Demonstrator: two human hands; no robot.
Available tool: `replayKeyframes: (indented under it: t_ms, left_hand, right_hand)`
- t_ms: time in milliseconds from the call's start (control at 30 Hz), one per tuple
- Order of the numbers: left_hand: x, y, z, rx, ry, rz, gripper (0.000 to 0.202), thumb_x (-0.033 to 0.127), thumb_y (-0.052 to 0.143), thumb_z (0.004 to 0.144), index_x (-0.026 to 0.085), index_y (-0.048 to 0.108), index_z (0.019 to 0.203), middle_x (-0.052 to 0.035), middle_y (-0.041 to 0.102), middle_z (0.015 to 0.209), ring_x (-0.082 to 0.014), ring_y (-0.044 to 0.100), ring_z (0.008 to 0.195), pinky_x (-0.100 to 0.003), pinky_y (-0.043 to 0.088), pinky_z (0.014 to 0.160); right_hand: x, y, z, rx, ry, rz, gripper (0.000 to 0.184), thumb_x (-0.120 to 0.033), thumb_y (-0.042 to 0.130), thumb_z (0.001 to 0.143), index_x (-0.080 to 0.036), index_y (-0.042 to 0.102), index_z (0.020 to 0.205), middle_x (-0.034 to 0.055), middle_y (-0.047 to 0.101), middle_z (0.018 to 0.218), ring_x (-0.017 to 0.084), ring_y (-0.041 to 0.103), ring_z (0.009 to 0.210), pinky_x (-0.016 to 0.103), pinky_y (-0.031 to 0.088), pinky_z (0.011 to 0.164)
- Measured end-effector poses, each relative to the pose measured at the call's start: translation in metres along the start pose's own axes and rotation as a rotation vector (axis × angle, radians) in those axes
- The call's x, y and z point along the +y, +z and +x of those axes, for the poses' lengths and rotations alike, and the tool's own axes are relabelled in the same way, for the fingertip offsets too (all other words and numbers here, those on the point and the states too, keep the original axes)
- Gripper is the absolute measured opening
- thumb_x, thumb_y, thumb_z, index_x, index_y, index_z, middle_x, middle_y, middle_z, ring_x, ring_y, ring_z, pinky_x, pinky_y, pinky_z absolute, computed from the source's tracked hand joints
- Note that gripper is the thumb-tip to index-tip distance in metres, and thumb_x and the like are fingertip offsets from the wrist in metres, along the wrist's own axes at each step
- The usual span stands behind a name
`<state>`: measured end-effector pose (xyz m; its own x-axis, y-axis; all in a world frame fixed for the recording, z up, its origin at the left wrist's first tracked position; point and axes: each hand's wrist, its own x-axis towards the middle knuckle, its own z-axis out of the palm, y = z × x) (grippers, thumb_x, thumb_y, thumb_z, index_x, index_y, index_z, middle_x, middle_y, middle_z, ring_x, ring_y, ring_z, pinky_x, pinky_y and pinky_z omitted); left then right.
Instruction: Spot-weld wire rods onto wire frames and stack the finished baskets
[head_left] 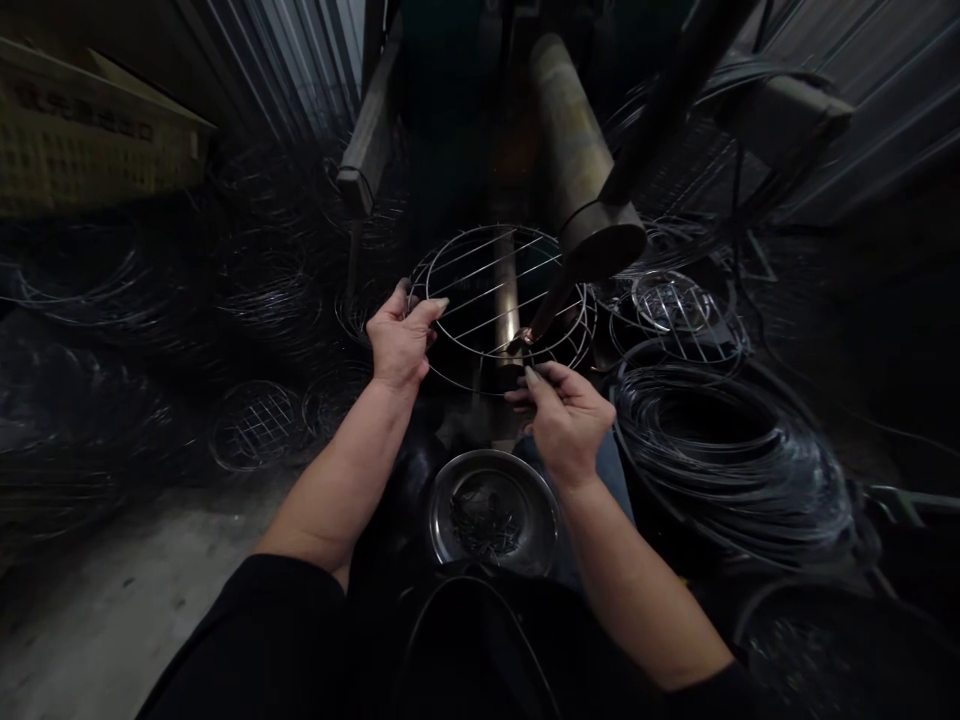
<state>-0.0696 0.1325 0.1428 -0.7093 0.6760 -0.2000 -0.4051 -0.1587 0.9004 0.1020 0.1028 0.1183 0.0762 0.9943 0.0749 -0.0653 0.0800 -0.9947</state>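
A round wire basket frame (491,290) with parallel cross wires sits tilted under the electrode arm of a welding machine (581,190). My left hand (401,340) grips the frame's left rim, fingers curled over the ring. My right hand (566,415) pinches the frame's lower rim near the copper welding tip (534,325), with the index finger stretched towards it. A shallow metal bowl (450,500) holding small dark wire pieces rests just below my hands, near my lap.
A thick coil of black wire (720,460) lies at the right, with finished wire racks (675,305) behind it. Piles of wire rings and grids (255,425) cover the floor at left. Corrugated walls stand behind. A cardboard box (82,130) sits upper left.
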Motion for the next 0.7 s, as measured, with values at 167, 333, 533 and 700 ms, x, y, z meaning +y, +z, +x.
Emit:
replayKeyframes:
  t_ms: [167,333,533,700]
  left_hand:
    - [-0.004,0.001,0.006,-0.017,0.004,-0.007,0.067,0.012,0.077,0.058,0.016,0.061,0.122,0.0034,0.059,0.078,-0.0058,0.057,0.061,-0.016,0.036,0.044]
    - [-0.004,0.004,0.007,-0.014,-0.007,-0.026,0.067,0.010,0.078,0.055,0.015,0.062,0.120,0.0040,0.059,0.076,-0.0056,0.056,0.060,-0.017,0.035,0.044]
    - [-0.002,0.006,0.007,-0.004,-0.014,-0.032,0.065,0.010,0.079,0.056,0.016,0.062,0.119,0.0050,0.059,0.073,-0.0057,0.056,0.059,-0.017,0.036,0.044]
    - [-0.004,0.007,0.012,0.002,-0.034,-0.026,0.061,0.011,0.078,0.057,0.016,0.063,0.116,0.0057,0.058,0.069,-0.0055,0.054,0.055,-0.017,0.035,0.043]
  right_hand:
    - [0.002,0.003,0.002,0.026,-0.012,0.037,0.021,-0.033,0.071,0.074,-0.014,0.066,0.082,0.0008,0.067,0.067,0.017,0.067,0.053,0.026,0.056,0.049]
    - [0.004,0.004,0.003,0.032,-0.001,0.013,0.024,-0.035,0.071,0.074,-0.014,0.066,0.083,0.0017,0.068,0.067,0.017,0.067,0.052,0.027,0.056,0.049]
    - [0.000,0.005,0.005,0.021,0.003,0.017,0.022,-0.034,0.070,0.073,-0.015,0.065,0.080,0.0007,0.067,0.066,0.017,0.067,0.052,0.027,0.056,0.048]
    - [0.000,0.008,0.009,0.029,0.009,0.016,0.021,-0.035,0.069,0.074,-0.015,0.065,0.080,0.0001,0.066,0.064,0.017,0.067,0.051,0.027,0.055,0.047]
